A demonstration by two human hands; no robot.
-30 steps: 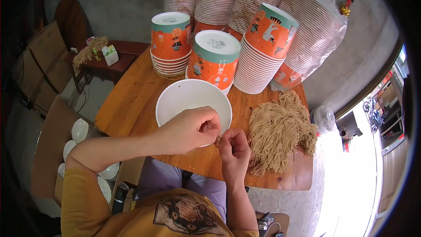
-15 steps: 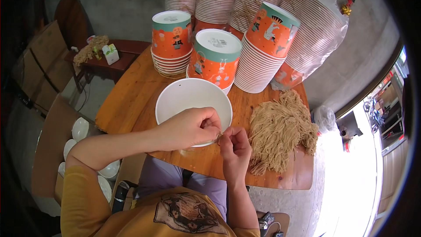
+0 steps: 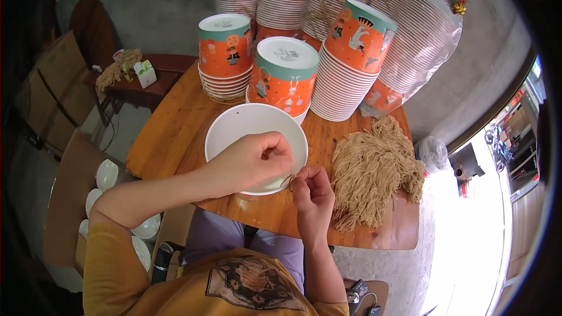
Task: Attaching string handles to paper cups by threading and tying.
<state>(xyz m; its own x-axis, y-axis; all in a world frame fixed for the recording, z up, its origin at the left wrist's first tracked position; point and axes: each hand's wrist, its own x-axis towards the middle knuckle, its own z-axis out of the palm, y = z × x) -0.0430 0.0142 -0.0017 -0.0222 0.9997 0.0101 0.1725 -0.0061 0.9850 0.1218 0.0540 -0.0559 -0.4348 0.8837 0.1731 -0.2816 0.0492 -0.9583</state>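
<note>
A white paper bucket (image 3: 228, 129) stands mouth up at the table's near edge, with a small hole in its far wall. My left hand (image 3: 254, 161) reaches across the bucket's mouth, its thumb and fingertips pinched together near the right rim. What those fingertips hold, if anything, is too small to make out. Just outside the right rim, my right hand (image 3: 314, 196) pinches a thin tan string (image 3: 288, 181), a small loop of which shows between the hands. Beside my right hand lies a thick bundle of tan strings (image 3: 377, 175).
Upside-down orange and green paper buckets (image 3: 287, 76) are stacked across the wooden table (image 3: 167, 140). Tall plastic-wrapped stacks (image 3: 424, 41) rise behind. White buckets (image 3: 107, 174) sit in a cardboard box (image 3: 67, 199) at lower left. A reddish bench (image 3: 167, 73) carries more string.
My left fingertips have drawn slightly up and away from my right fingers, and the string loop between them shows more plainly. The whole view has shifted a little.
</note>
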